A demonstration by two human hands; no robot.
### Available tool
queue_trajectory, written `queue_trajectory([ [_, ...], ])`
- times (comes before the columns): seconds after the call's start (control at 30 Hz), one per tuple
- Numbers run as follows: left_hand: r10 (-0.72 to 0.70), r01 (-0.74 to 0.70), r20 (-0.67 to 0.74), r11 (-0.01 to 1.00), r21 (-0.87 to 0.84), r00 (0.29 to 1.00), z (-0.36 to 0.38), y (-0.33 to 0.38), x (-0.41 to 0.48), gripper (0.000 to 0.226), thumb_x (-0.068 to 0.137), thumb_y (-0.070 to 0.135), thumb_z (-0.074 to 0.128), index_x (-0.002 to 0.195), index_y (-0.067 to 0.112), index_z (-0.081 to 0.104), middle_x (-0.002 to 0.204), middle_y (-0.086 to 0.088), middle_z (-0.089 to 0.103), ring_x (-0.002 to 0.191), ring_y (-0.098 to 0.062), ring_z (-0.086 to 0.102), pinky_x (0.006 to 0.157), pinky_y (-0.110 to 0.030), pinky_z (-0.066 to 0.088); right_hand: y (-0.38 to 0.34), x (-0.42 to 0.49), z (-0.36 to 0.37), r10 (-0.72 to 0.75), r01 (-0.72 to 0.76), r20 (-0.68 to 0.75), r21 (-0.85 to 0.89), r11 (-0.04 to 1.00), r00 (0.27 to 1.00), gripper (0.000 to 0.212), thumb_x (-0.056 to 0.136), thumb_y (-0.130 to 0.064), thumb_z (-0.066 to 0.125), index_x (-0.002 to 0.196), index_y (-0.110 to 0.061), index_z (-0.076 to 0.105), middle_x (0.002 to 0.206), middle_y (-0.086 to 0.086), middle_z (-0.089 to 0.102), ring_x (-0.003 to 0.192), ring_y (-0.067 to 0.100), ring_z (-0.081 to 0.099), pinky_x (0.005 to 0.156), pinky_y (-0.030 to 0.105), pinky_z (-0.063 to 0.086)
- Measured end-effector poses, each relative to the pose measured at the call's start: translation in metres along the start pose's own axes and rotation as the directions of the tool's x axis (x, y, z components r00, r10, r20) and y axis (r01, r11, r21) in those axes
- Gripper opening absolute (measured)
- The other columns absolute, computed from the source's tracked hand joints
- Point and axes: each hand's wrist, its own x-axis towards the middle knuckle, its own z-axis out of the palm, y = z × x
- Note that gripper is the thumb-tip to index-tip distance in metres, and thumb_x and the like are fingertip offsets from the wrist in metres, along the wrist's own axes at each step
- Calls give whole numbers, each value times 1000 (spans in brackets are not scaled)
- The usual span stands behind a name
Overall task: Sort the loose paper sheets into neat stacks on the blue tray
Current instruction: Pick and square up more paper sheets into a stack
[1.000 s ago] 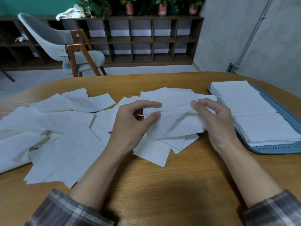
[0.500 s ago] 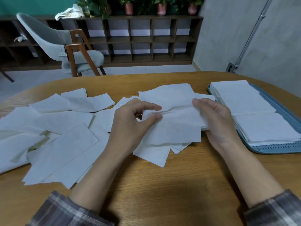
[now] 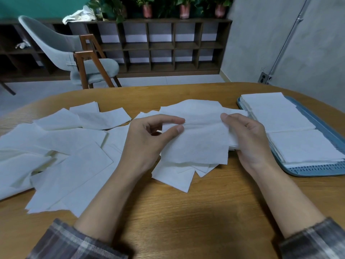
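Two-handedly holds a white sheet (image 3: pixel 196 144) over the table (image 3: pixel 186 212): pinches its left edge between left hand (image 3: pixel 147 144) thumb and forefinger, grips its right edge in curled right hand (image 3: pixel 248 139) fingers. Has loose sheets (image 3: pixel 74 157) strewn left, two neat stacks (image 3: pixel 280 113) on the blue tray (image 3: pixel 317 169) at right.

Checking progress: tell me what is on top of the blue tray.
On the blue tray sit two neat piles of white paper: a far stack and a near stack. They cover most of its floor; only the rim and slotted near edge show.
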Motion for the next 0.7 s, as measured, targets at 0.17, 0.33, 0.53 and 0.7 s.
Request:
queue_trajectory([
  [0.17, -40, 40, 6, 999, 35, 999, 0, 0, 0, 22, 87, 19, 84, 108, 27, 83, 103, 17, 78, 97, -1, 69, 73, -12, 51, -2, -1, 0, -16, 16, 1, -26, 1000, 1000, 18, 97, -30, 75, 84, -19, 80, 96, 3, 80, 95, 21, 73, 98, 46, 51],
  [0.33, 68, -48, -92, 977, 210, 993, 4, -6, -3, 15, 90, 26, 83, 104, 31, 83, 97, 18, 74, 94, -6, 65, 73, -14, 47, -2, -4, 1, -58, 59, 20, -91, 994, 998, 20, 95, -35, 77, 85, -17, 80, 97, -1, 79, 104, 23, 72, 112, 53, 45],
  [0.53, 219, -165, -131, 929, 332, 967, 3, -4, -3, 11, 86, 30, 86, 96, 33, 82, 115, 10, 60, 115, -7, 55, 89, -14, 43, -3, -6, 4, -104, 110, 40, -183, 977, 994, 18, 96, -39, 75, 90, -23, 82, 103, -11, 80, 111, 10, 70, 117, 48, 44],
  [0.7, 193, -188, -59, 979, 79, 979, -2, 9, -5, 8, 90, 16, 82, 94, 22, 79, 116, 11, 73, 119, -10, 65, 98, -33, 54, -9, -10, 6, -110, 122, 84, -143, 982, 990, 35, 95, -61, 66, 107, -32, 82, 118, -8, 78, 122, 15, 68, 117, 57, 41],
])
